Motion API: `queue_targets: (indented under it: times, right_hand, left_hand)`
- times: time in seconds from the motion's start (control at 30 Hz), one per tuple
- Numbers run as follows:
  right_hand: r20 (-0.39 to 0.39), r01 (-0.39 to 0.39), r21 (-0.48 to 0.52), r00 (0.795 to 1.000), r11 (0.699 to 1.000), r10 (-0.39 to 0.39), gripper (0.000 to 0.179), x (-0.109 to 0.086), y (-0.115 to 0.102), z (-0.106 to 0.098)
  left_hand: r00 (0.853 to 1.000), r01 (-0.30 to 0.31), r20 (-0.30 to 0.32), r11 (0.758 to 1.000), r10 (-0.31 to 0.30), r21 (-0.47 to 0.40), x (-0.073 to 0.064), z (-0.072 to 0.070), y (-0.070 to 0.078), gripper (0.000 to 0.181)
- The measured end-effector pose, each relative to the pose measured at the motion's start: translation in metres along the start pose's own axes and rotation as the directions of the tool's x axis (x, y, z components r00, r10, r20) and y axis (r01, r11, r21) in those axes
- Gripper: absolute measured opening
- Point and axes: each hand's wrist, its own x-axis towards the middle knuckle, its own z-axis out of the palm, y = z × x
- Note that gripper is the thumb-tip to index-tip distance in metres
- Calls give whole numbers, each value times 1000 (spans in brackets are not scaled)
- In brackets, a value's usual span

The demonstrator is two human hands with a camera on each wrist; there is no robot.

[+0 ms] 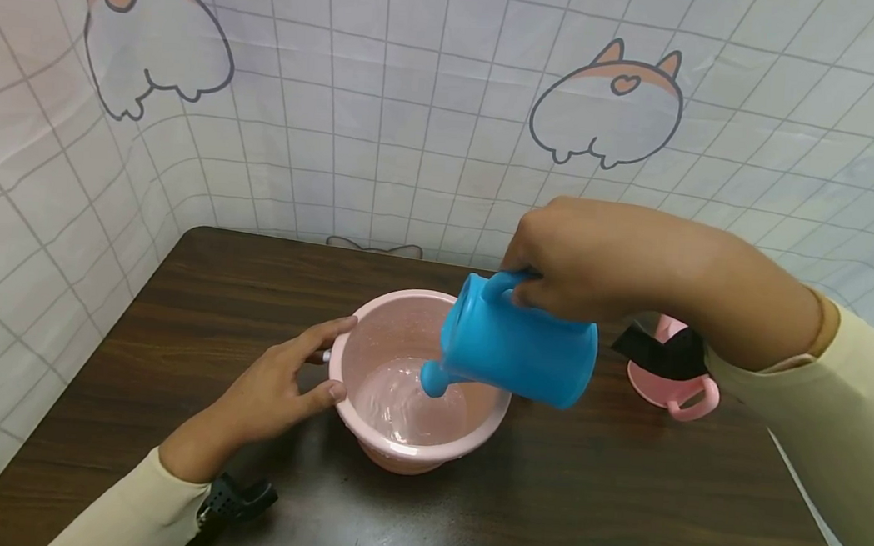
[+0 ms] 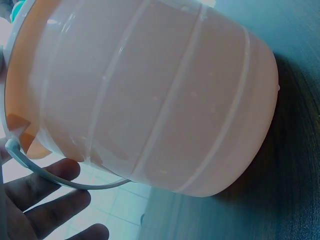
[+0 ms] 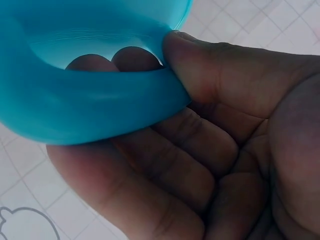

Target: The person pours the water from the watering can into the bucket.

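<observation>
2 items handled: blue watering can (image 1: 518,349) tipped over pink bucket (image 1: 426,454)

Nearest: cream sleeves (image 1: 145,506) on both arms, black strap (image 1: 235,501) by the left wrist. Left grip (image 1: 276,384) relaxed, fingers extended; thumb and index finger touch the bucket's left rim. Left wrist view: 3 fingers spread loose, seen past the thin bucket handle (image 2: 95,187).

Bucket upright on dark wood-grain surface (image 1: 581,499), clear liquid (image 1: 391,416) inside, rippled. Can is in the air above bucket's right side, nearly on its side, spout head (image 1: 434,380) over the bucket opening.

Right grip (image 1: 554,251) clenched on can handle (image 3: 100,107): fingers curled through the loop, thumb pressed against it.

Right of can: pink cup (image 1: 695,399) with handle, on the surface, partly hidden by black piece (image 1: 665,355) near right wrist; can't tell if these touch.

Farthest: white gridded backdrop (image 1: 418,96), 2 large cartoon animal outlines (image 1: 604,112), grey with orange patches.
</observation>
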Motion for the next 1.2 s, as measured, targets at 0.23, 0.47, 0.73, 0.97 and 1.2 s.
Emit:
queue_targets:
  times: [0.23,0.47,0.73,0.97,1.2]
  right_hand:
    - [-4,24,-10,1000,1000,-24,24,-5,6,1]
    - [-33,13,4,999,1000,-13,27,-12,8,7]
    - [-56,26,40,998,999,-24,12,-23,13,14]
    - [-176,17,127,984,992,6,32,-42,35,35]
    - [-275,15,208,960,978,44,34,-65,54,59]
  left_hand:
    - [1000,10,3,1000,-10,8,-1,0,1,73]
    - [1000,-6,-5,1000,6,7,-1,0,-2,73]
    - [1000,-24,-16,1000,24,9,-1,1,-4,72]
    - [1000,-10,-7,1000,10,7,0,1,-3,72]
    - [1000,0,0,1000,0,1,1,1,-2,72]
